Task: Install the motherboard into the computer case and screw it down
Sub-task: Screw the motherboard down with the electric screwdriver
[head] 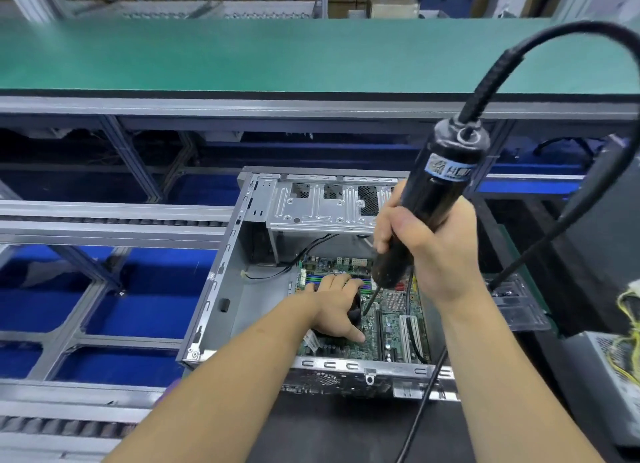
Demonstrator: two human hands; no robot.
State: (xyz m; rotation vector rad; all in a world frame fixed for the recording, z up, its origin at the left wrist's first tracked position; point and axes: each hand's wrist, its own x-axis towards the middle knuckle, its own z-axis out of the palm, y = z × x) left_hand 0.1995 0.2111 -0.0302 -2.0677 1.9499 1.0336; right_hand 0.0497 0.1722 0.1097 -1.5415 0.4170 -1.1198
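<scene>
A grey metal computer case (221,282) lies open on its side in front of me. A green motherboard (391,334) sits inside it on the right. My left hand (337,306) rests on the board, fingers spread over the black CPU fan and the coloured memory slots, thumb pointing right. My right hand (426,248) grips a black electric screwdriver (440,189), held upright and tilted. Its bit (370,301) points down at the board just right of my left hand. Whether a screw sits on the tip is hidden.
The screwdriver's thick black cable (519,47) arcs up and right, then drops past the case. A second thin cable (426,400) crosses the case's front rim. A roller conveyor frame (114,223) runs on the left. A green shelf (242,54) stands above. A power supply with yellow wires (623,351) lies at right.
</scene>
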